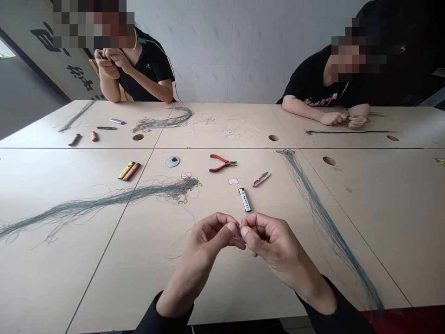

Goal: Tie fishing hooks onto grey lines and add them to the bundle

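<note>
My left hand (pixel 216 237) and my right hand (pixel 264 235) meet fingertip to fingertip above the table, each thumb pressed to its forefinger. What they pinch is too small to make out. A thin loose thread (pixel 181 246) curves on the table left of my left hand. Just beyond my fingers lies a white and black lighter (pixel 245 200). Farther off are pink thread snips (pixel 260 179) and red-handled pliers (pixel 222 163), their handles spread. To the left, a bundle of blue-green threads (pixel 114 198) ends in a curly tangle; another bundle (pixel 323 218) slants down on the right.
Two lighters (pixel 129 171) and a round metal disc (pixel 172 161) lie left of the pliers. Across the table (pixel 222 292) sit two people (pixel 153 69) (pixel 313 88), with more threads (pixel 167 119) before them. Round holes (pixel 329 160) and panel seams mark the tabletop.
</note>
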Demonstrator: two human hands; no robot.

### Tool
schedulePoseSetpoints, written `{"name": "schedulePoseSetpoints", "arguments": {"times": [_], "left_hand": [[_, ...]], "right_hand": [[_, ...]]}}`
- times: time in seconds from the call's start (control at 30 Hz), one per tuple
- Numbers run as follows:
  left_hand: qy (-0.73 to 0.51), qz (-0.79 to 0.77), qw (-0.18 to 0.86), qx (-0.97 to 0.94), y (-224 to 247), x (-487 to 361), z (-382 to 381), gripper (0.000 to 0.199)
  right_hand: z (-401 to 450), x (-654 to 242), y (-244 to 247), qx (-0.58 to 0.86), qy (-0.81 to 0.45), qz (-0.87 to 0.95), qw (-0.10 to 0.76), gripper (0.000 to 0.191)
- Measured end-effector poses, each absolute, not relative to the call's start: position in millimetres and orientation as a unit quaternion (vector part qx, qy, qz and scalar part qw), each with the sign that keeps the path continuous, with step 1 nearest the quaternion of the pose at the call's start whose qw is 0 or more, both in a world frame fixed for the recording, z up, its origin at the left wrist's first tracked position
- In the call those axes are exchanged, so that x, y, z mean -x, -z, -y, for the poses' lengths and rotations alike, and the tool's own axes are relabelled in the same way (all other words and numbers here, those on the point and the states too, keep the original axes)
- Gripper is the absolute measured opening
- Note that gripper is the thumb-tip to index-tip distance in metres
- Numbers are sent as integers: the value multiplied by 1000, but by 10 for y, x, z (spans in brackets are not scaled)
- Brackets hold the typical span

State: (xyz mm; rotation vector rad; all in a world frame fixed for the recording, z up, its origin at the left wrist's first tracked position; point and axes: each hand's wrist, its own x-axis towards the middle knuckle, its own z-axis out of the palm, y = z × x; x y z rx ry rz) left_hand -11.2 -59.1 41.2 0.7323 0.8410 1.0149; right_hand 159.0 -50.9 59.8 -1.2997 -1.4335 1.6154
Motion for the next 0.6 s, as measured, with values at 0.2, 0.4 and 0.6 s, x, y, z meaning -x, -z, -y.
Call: {"name": "schedulePoseSetpoints", "arguments": {"times": [0.2,0.4,0.6], "left_hand": [[-460,-382,719,-355,-423,94,572,24],[-464,-395,703,-367,-417,82,555,28],[-453,-402,706,-367,-432,72,545,28]], "right_hand": [[515,-1604,-552,502,-603,533,318,31],[522,-1612,-530,509,-585,522,355,36],[511,-1587,-597,499,-590,546,325,32]]}}
